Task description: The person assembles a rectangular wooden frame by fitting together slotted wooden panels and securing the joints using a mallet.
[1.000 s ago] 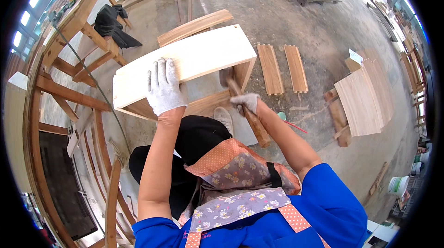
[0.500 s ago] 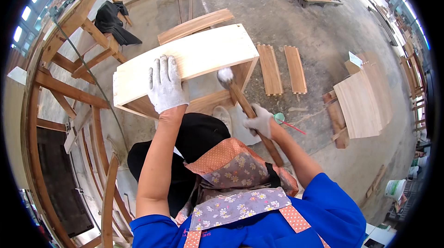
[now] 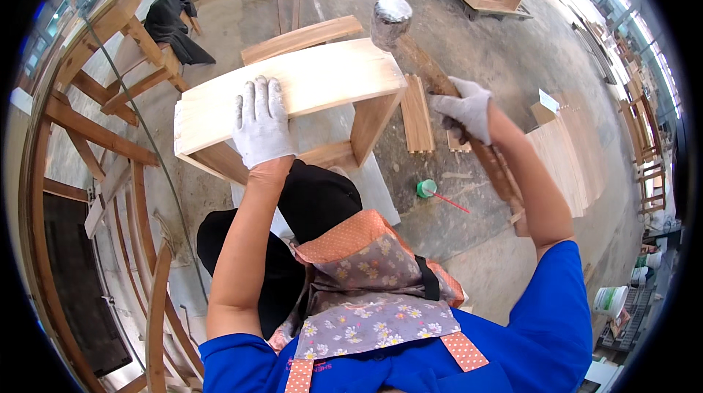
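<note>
The left hand (image 3: 262, 123), in a white glove, lies flat and open on the top board of a pale wooden box frame (image 3: 322, 85), fingers spread toward its far edge. The right hand (image 3: 463, 109), gloved too, is closed around the wooden handle of a mallet (image 3: 410, 45), whose grey head is raised just above the frame's right corner (not touching the wood). The frame stands on the concrete floor (image 3: 476, 49) in front of the person's knees, open side toward them. Right of the frame, short slats (image 3: 417, 116) lie side by side on the floor. Nearer than these sits a small green cap (image 3: 426, 188) with a red stick. Left of the frame stands a dark timber rack (image 3: 95, 93).
</note>
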Available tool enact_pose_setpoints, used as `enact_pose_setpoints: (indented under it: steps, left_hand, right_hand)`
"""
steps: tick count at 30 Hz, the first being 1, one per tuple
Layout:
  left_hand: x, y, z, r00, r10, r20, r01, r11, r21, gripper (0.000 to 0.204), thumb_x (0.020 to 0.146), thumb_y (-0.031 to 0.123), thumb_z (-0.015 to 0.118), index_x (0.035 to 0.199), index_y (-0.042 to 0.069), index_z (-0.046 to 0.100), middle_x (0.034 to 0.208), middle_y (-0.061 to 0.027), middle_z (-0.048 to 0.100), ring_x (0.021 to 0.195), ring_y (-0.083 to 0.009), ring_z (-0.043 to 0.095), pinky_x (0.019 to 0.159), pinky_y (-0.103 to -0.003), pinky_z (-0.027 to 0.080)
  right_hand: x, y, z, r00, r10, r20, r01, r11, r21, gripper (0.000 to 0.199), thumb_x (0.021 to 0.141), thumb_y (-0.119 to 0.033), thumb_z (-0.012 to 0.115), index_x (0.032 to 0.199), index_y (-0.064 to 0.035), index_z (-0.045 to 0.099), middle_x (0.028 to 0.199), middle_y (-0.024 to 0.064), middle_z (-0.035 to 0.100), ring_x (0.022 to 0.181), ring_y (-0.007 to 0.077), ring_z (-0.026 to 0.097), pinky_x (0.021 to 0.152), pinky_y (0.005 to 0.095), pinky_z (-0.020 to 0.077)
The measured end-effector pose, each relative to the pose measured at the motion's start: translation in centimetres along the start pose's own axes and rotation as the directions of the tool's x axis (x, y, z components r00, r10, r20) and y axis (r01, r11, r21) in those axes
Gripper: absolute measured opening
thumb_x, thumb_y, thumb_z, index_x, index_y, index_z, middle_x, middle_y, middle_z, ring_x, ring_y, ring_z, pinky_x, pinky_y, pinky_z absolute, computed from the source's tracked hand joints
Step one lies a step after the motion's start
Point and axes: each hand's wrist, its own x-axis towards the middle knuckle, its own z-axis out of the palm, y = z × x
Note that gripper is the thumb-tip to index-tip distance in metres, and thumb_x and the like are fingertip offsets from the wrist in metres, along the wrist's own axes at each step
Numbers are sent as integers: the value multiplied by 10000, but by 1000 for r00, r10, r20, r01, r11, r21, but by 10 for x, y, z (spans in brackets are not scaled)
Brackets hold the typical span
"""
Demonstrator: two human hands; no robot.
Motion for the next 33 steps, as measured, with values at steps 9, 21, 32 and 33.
enact_pose_setpoints:
  steps: [9,21,32,33]
  left_hand:
    - [-2,-1,-1,1000,-3,11,3,1000,5,617,706,175,700,1276,39,506,1315,-177,531,1242,-348,480,1062,-469,344]
    - [0,-8,-18,997,-2,77,10,995,-101,610,747,193,721,1300,43,512,1300,-167,547,1240,-308,489,1063,-419,351]
    - [-18,-120,-49,461,-874,153,506,117,-854,955,719,217,843,1427,-74,273,1359,-213,466,1169,-256,534,1040,-350,391]
    - [-27,-114,-43,428,-864,264,471,-36,-881,989,701,223,855,1426,-87,258,1325,-208,498,1134,-243,550,1010,-332,410]
  right_hand:
    - [-7,-13,5,998,20,-57,-17,998,66,411,860,-291,649,1139,-1,569,668,50,565,491,110,527,406,284,446]
    - [4,-1,28,996,95,3,-94,982,166,329,859,-330,640,1004,-41,584,683,50,545,512,118,505,432,283,419]
    - [3,6,42,994,108,-25,-99,964,247,375,853,-346,637,1058,-35,591,700,38,560,519,116,503,449,269,417]
    - [3,10,44,993,114,-31,-104,966,235,384,849,-351,638,1061,-34,590,698,41,562,522,118,506,450,270,420]
